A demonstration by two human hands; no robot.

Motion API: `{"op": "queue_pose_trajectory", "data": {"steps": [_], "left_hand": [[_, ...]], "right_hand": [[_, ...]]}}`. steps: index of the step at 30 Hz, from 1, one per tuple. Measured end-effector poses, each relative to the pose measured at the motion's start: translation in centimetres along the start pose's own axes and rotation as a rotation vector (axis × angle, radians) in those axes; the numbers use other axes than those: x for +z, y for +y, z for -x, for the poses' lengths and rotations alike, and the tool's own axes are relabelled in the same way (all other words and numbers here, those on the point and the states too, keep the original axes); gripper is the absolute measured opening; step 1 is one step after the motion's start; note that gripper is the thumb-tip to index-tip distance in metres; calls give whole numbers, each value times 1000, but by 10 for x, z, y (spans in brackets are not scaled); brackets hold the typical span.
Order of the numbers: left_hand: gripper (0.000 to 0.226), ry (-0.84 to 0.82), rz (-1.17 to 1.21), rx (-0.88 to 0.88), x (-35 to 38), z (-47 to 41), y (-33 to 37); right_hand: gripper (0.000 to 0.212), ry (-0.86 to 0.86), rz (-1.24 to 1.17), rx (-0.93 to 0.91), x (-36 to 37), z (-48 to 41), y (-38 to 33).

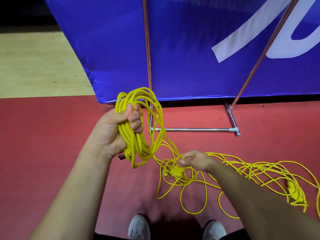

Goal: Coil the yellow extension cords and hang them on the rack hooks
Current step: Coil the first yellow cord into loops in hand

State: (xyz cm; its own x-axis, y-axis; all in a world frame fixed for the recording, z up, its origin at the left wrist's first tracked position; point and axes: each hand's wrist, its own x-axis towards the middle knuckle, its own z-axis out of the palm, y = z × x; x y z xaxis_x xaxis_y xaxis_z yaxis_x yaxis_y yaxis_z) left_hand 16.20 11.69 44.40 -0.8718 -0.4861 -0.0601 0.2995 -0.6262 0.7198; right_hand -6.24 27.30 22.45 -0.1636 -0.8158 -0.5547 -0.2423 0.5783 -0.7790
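We grip the coil (130, 140) upright in our left hand (113, 130), the loops' long axis running up and down and the plug (125, 155) hanging at the bottom. Our right hand (195, 161) pinches a strand of the loose cord (175, 171) lying on the red floor (52, 135). To coil it well, we should draw up even loops that match the coil's size and untwist as we go.

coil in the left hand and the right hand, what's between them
In the head view, a yellow strand runs from the coil in the left hand down to the right hand, which pinches it.
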Motion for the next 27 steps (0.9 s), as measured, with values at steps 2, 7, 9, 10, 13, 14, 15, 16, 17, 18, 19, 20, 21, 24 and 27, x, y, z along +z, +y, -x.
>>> {"op": "queue_pose_trajectory", "data": {"steps": [2, 7, 9, 10, 13, 14, 15, 16, 17, 18, 19, 20, 21, 24, 27], "left_hand": [[27, 83, -25, 35, -1, -2, 2], [6, 211, -149, 121, -1, -7, 1], [5, 234, -154, 136, -3, -7, 1], [5, 237, -153, 138, -4, -6, 2], [5, 243, -174, 126, -5, -4, 2], [5, 244, -194, 119, -4, -3, 2], [5, 245, -220, 108, -3, -1, 0], [6, 247, -246, 94, -1, 0, -1], [7, 250, -269, 80, 1, 1, -3], [7, 250, -289, 69, 2, 1, -4], [8, 244, -305, 60, 3, 1, -5], [8, 233, -317, 52, 3, 1, -5], [8, 221, -326, 44, 3, 1, -5], [6, 159, -339, 23, 4, 0, -7], [13, 128, -351, -30, 8, -2, -8]], "right_hand": [[26, 77, -54, -37, -7, 15, -27], [18, 252, -230, -267, -19, 43, -111], [16, 313, -362, -436, -20, 67, -146], [16, 319, -456, -529, -22, 82, -162], [19, 248, -760, -705, -31, 120, -197], [19, 245, -774, -708, -34, 122, -199], [20, 274, -740, -674, -35, 120, -197], [20, 322, -666, -612, -36, 115, -191], [20, 361, -583, -545, -35, 110, -183], [20, 385, -516, -497, -35, 107, -176], [18, 386, -482, -475, -35, 105, -171], [15, 373, -470, -476, -36, 106, -169], [12, 366, -474, -485, -38, 108, -169], [12, 412, -481, -468, -44, 105, -170], [10, 384, -321, -435, -40, 99, -162]]}}
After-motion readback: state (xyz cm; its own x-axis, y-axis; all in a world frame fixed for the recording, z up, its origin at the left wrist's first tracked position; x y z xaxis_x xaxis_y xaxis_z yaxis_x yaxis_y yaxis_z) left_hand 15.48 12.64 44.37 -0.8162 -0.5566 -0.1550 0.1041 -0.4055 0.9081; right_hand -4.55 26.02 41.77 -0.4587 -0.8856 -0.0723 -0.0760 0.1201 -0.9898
